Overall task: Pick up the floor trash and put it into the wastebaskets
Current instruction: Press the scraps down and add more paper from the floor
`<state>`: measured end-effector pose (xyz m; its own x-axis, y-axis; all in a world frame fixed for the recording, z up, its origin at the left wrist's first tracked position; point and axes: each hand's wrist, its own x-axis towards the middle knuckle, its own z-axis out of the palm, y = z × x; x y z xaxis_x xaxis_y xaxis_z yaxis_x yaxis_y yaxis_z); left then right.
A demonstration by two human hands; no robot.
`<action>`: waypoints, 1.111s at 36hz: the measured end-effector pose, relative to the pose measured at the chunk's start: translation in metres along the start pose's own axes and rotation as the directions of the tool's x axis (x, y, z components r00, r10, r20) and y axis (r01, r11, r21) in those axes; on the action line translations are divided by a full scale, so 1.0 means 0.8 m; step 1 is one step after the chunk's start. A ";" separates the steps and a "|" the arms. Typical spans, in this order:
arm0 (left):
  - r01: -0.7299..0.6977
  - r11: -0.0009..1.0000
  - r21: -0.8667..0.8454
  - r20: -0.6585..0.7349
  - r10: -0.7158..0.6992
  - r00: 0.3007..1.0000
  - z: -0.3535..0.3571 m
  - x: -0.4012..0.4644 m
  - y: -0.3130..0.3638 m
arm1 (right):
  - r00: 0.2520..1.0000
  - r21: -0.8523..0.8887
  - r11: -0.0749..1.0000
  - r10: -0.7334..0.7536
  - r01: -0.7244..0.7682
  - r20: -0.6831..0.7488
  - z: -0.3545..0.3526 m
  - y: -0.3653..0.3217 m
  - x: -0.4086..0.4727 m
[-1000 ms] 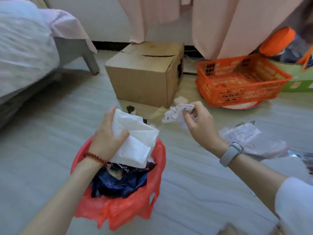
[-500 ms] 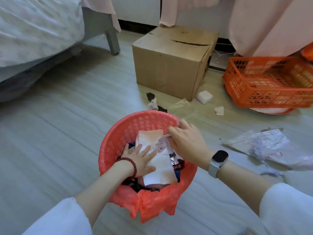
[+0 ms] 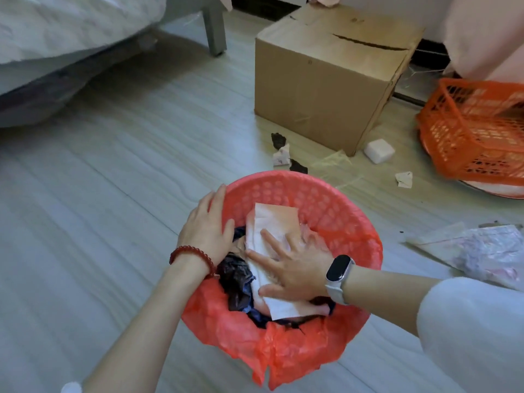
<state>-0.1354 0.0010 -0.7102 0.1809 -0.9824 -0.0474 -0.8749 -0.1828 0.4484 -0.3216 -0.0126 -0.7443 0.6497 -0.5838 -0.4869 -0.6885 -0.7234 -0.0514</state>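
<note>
No readable text, labels, brand names or numbers appear anywhere. The cardboard box shows only faint, illegible marks on its top, and the crumpled paper scrap on the floor carries pinkish print too blurred to read.

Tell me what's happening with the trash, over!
Left hand open, steadying wastebasket rim. Right hand open, pressing white paper down inside. Scraps and white block remain on floor by cardboard box.
</note>
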 end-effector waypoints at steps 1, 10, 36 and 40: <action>-0.005 1.000 -0.014 -0.021 0.005 1.000 0.001 0.000 0.001 | 1.000 -0.008 1.000 0.004 -0.004 0.013 0.007 -0.002 0.007; 0.005 1.000 0.026 -0.033 -0.004 0.999 0.000 -0.003 0.005 | 0.994 -0.002 0.999 0.035 -0.035 0.103 0.041 -0.009 0.040; -0.515 0.824 -0.236 -0.005 0.529 0.849 0.104 -0.021 0.382 | 0.596 0.811 0.578 0.685 -0.093 -0.419 0.013 0.226 -0.302; -0.584 0.794 -0.168 0.281 0.606 0.744 0.185 -0.061 0.456 | 0.538 0.890 0.389 0.816 -0.239 -0.212 0.116 0.265 -0.379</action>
<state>-0.5296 -0.0239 -0.6762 -0.5220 -0.8528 -0.0145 -0.7252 0.4348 0.5339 -0.6946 0.0454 -0.6880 -0.1434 -0.9825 -0.1187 -0.7098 0.1856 -0.6795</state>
